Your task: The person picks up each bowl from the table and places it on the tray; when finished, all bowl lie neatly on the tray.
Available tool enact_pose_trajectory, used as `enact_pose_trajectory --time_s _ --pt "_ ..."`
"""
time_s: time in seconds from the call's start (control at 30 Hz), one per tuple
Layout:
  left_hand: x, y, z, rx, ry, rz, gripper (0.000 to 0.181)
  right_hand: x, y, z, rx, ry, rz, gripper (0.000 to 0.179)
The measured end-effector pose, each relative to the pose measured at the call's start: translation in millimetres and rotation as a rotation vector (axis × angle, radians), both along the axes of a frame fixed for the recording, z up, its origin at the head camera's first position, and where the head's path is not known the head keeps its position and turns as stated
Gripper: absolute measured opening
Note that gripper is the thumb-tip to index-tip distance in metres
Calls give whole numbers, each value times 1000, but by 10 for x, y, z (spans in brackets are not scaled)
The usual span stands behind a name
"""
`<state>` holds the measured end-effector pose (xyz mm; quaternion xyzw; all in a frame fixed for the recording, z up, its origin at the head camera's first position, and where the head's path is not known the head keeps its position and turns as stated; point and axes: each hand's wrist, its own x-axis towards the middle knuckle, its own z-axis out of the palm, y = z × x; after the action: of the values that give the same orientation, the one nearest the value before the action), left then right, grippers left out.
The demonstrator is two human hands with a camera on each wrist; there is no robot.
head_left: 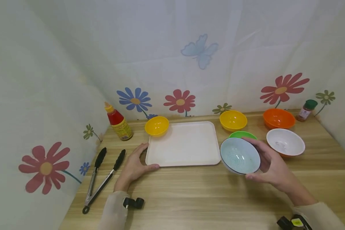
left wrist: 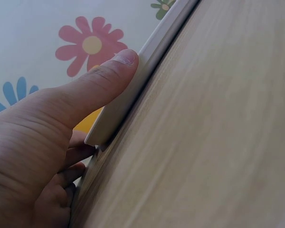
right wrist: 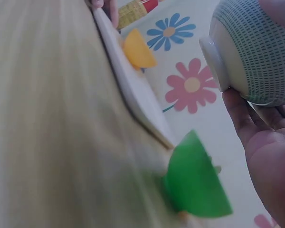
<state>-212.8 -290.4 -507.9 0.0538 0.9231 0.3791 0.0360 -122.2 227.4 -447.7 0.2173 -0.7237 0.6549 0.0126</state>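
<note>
My right hand [head_left: 271, 167] grips a light-blue bowl [head_left: 240, 156] by its right side, raised and tilted so its inside shows. In the right wrist view, the bowl's [right wrist: 270, 57] patterned outside and foot ring appear. A green bowl [head_left: 244, 134] is partly hidden behind it. At the near left corner of a white rectangular tray [head_left: 187, 143], my left hand [head_left: 135, 167] touches the rim, thumb along the front edge and fingers by the left side. In the left wrist view, the thumb [left wrist: 104, 80] lies extended against the tray's edge. A yellow bowl [head_left: 157, 126] sits at the tray's back left corner.
Black-tipped tongs [head_left: 100, 182] lie spread at the left, near a red sauce bottle [head_left: 119, 123]. Toward the back right are another yellow bowl [head_left: 233, 120], an orange bowl [head_left: 279, 118], a white bowl [head_left: 285, 142] and a green-capped jar [head_left: 306, 110]. A flowered curtain borders the table.
</note>
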Motion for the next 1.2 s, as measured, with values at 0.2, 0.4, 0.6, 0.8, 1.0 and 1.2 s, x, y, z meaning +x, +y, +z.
enact_pose_trajectory --time_s 0.2,0.4,0.6,0.8,1.0,1.2 --pt "-9 22 5 0 -9 9 125 -316 -183 238 32 25 -17 101" --pt "-15 5 -16 -2 -15 7 126 -618 -414 377 -23 34 -5 96" --pt "-18 -10 -32 6 -12 4 125 -925 -666 460 9 48 -32 97" --pt "-10 -21 -37 6 -10 5 124 -1184 -948 489 -6 13 -29 94" --pt "-1 -4 -23 4 -13 0 126 -1381 -1219 470 28 20 -48 96" --pt "-4 3 -11 13 3 -7 125 -1506 -1424 404 33 -5 -68 97"
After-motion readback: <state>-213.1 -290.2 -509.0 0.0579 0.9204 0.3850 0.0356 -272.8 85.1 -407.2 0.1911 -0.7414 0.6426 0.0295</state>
